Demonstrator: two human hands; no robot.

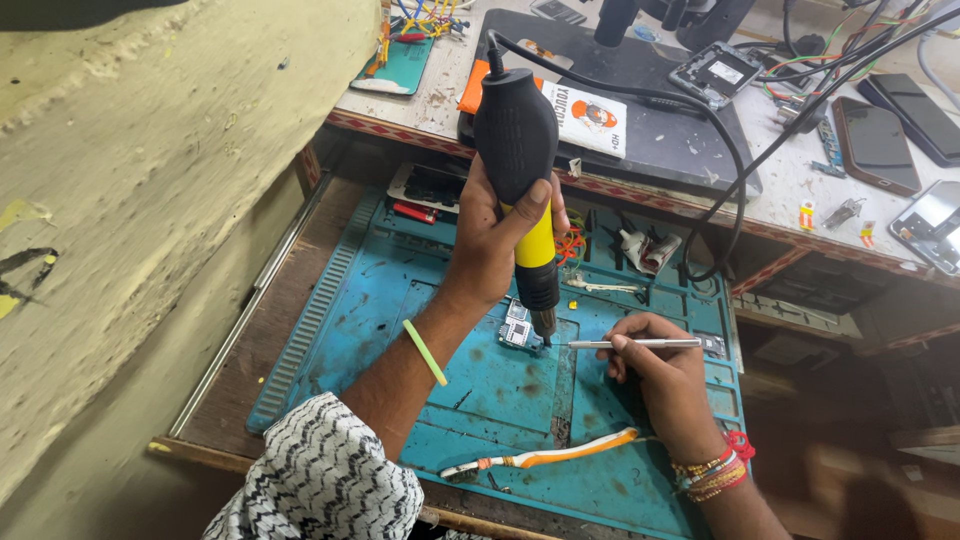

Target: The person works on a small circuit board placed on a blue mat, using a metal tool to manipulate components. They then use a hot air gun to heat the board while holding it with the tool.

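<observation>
My left hand (495, 240) grips a black and yellow hot-air tool (520, 170) held upright, its nozzle pointing down at a small circuit board (516, 328) on the blue work mat (400, 330). My right hand (655, 370) holds metal tweezers (640, 343) level, their tip reaching left to just beside the nozzle and the board. The tool's black cable (720, 130) loops up over the bench behind. A green band sits on my left wrist, red and yellow threads on my right.
An orange and white tool (545, 457) lies on the mat's near part. Small parts and a red tool (413, 212) lie at the mat's far edge. The upper bench (780, 190) carries several phones, a black mat and wires. A yellowish wall (130, 200) stands at left.
</observation>
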